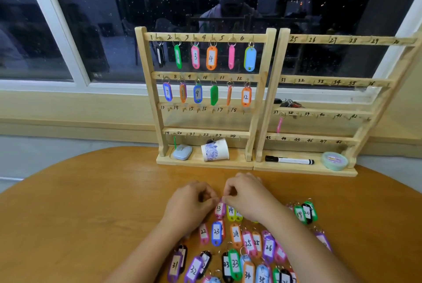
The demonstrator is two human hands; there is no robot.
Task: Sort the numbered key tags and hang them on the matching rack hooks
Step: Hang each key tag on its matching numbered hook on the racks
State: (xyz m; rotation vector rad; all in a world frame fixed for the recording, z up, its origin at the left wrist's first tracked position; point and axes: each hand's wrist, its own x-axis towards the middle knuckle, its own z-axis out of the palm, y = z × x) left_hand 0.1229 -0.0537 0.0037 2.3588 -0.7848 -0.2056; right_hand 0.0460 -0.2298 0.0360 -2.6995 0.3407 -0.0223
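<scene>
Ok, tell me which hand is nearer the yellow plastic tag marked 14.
Right. The right hand lies directly beside the yellow plastic tag marked 14; the left hand is further left, beyond the pink tag marked 13.

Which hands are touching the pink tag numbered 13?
Touching, both. The head view shows the left hand and right hand pinching the top end of the pink tag between their fingertips.

13 on pink tag (218,209)
</scene>
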